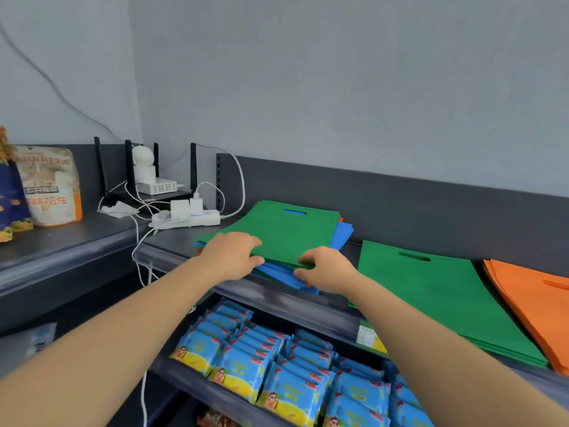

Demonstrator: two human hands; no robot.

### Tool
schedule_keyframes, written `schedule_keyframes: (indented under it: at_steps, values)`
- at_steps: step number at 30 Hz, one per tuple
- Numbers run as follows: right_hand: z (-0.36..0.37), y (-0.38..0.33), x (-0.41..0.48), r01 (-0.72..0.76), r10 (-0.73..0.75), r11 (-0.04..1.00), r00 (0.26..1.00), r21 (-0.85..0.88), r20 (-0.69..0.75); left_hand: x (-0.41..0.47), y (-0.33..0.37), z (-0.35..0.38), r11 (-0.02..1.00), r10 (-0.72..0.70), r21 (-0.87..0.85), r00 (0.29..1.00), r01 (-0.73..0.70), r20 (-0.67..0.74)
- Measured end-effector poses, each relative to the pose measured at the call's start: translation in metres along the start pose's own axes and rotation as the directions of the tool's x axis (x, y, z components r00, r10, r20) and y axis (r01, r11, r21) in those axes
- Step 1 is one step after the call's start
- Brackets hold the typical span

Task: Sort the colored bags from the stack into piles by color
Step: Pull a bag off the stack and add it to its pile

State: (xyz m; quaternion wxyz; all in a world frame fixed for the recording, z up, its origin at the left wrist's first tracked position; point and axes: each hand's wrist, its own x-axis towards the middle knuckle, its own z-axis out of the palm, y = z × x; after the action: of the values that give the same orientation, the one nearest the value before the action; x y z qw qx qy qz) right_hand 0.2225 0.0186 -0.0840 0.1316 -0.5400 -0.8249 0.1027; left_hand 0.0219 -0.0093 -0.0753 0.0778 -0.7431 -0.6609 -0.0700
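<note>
While left grip and right grip pinch its edge, flat green bag tops blue bags.

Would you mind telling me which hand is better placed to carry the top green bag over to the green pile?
Right. The right hand pinches the top green bag at its front edge, nearest the green pile; the left hand grips the side away from it.

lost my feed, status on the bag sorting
Left hand and right hand grip top green bag on stack. Green pile, orange pile at right. Nothing blocking.
</note>
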Motion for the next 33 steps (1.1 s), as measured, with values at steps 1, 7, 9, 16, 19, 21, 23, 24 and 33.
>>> schedule_keyframes:
  at_steps: [1,7,9,16,19,21,23,24,33]
  values:
    - [0.0,0.0,0.002,-0.004,0.005,0.999,1.0,0.036,-0.024,0.002,-0.001,0.002,1.0,0.012,-0.028,1.0,-0.012,0.016]
    - [-0.005,-0.003,0.01,-0.069,0.084,0.978,0.994,0.196,-0.072,0.018,-0.003,0.008,0.992,0.016,-0.129,0.998,-0.009,0.059]
    - [-0.006,-0.001,0.012,-0.087,0.106,0.96,0.993,0.267,-0.055,0.022,-0.001,0.008,0.991,0.017,-0.135,0.997,-0.007,0.071]
    - [-0.008,0.004,0.021,-0.147,0.158,0.898,0.987,0.414,0.006,0.029,0.002,0.006,0.981,0.044,-0.194,0.991,-0.019,0.129]
    - [-0.009,0.008,0.021,-0.142,0.151,0.878,0.988,0.457,0.018,0.031,0.002,0.008,0.985,0.045,-0.17,0.996,-0.032,0.075]
    - [-0.009,0.012,0.022,-0.121,0.138,0.873,0.99,0.473,-0.001,0.031,0.004,0.009,0.984,0.063,-0.17,0.997,-0.057,0.032]
    - [-0.009,0.016,0.021,-0.098,0.117,0.874,0.993,0.477,-0.011,0.033,0.003,0.008,0.976,0.079,-0.206,0.995,-0.066,0.059]
    - [-0.008,0.017,0.021,-0.088,0.105,0.876,0.994,0.474,-0.009,0.034,0.002,0.008,0.974,0.081,-0.217,0.993,-0.062,0.081]
    - [-0.01,0.017,0.024,-0.056,0.188,0.746,0.974,0.664,-0.13,0.05,0.006,0.019,0.993,0.115,0.047,0.981,-0.109,-0.153]
